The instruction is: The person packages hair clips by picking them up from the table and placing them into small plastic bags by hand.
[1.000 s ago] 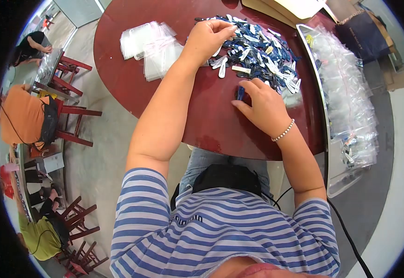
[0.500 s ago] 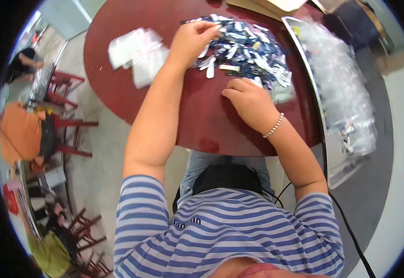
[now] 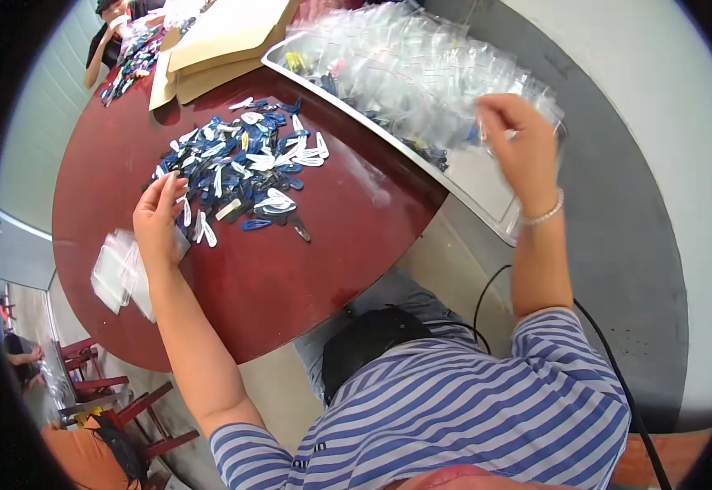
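Observation:
On the dark red table [image 3: 307, 286] lies a pile of blue, white and black hair clips [image 3: 225, 155]. My left hand [image 3: 158, 211] is at the pile's left edge, thumb and fingers pinched; what they hold is too small to make out. Just below it, clear plastic bags [image 3: 119, 273] are stacked, partly hidden by my forearm. My right hand [image 3: 523, 143], with a beaded bracelet, hangs over the right part of a white-rimmed tray [image 3: 478, 216]. Its fingers are curled with a small item at the tips that I cannot make out. Filled clear bags [image 3: 405, 69] heap up in the tray.
Cardboard boxes [image 3: 225, 37] stand at the table's far side. Beyond them a person in black [image 3: 111, 45] sits near another pile of colourful clips [image 3: 135, 65]. Red stools [image 3: 86, 367] and a person in orange [image 3: 86, 453] are at the lower left. A black cable hangs at right.
The view has turned to the right. My right hand has moved from the near edge of the clip pile to above the tray. My left hand stays beside the pile, still pinched.

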Motion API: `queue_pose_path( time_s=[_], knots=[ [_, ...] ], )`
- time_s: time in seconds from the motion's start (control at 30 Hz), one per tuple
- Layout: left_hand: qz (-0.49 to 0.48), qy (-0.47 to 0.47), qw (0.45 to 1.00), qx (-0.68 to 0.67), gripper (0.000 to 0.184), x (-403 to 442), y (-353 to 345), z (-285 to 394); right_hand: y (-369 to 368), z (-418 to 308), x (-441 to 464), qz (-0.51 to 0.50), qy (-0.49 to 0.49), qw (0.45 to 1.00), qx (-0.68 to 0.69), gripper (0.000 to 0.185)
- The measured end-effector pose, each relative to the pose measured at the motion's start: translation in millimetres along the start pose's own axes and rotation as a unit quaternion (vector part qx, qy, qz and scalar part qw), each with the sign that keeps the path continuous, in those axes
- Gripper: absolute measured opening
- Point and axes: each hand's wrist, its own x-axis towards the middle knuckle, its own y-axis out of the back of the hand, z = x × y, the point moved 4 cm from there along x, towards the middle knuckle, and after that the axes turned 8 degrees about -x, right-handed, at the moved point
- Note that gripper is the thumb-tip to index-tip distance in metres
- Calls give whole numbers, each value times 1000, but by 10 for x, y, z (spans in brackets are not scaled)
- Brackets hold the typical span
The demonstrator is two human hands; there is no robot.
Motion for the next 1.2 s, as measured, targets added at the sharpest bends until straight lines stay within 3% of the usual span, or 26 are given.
queue_pose_path(
  time_s=[0.03, 0.1, 0.13, 0.27, 0.63, 0.83, 1.2],
  knots=[
    [-1, -1, 1000, -3, 24, -1, 11, -5, 120, 276, 74, 10, -57, 998, 4, 10],
    [-5, 1, 1000, -14, 24, -6, 2, -2, 326, 874, 217, 68, -55, 988, -126, 14],
    [1, -3, 1000, -8, 24, -16, -5, 8, 398, 1163, 263, 70, -54, 988, -127, 14],
    [10, -1, 1000, 4, 24, -18, -10, 14, 466, 1877, 273, 13, -129, 983, -131, 18],
    [8, 2, 1000, 10, 25, -4, 15, 12, 436, 1810, 180, -80, -171, 977, -100, 18],
    [12, 0, 1000, -2, 25, -12, 14, 24, 521, 1584, 153, -7, -152, 986, -67, 19],
    [6, -2, 1000, 1, 25, -4, 22, 5, 490, 1620, 106, -145, -194, 970, -2, 16]
  ],
)
